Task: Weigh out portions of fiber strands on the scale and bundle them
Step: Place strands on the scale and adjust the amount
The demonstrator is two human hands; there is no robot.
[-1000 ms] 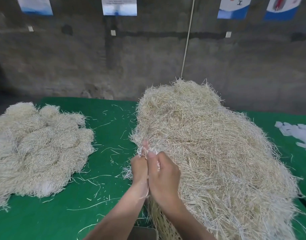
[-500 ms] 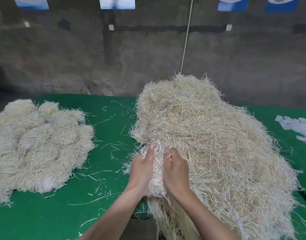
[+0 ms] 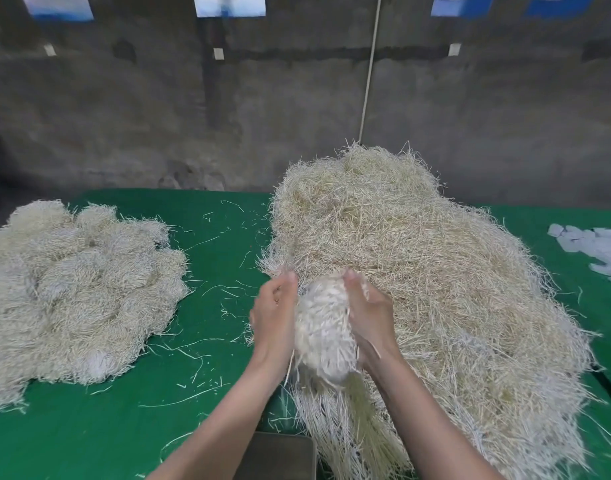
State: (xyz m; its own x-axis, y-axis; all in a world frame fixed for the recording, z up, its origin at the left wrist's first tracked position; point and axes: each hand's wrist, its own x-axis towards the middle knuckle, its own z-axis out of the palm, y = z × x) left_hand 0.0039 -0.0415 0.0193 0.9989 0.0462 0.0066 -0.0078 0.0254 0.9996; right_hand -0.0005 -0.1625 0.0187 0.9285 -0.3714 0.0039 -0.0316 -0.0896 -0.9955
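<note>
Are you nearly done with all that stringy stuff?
Not nearly. Done: what looks like a pile of bundles lies at the left. In hand: the left hand and right hand hold one bunch of strands between them. Left: the big loose heap on the right awaits weighing.

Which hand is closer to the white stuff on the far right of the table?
Right. The right hand sits left of the white pieces, across the big heap; the left hand is farther left, beyond the held bunch.
</note>
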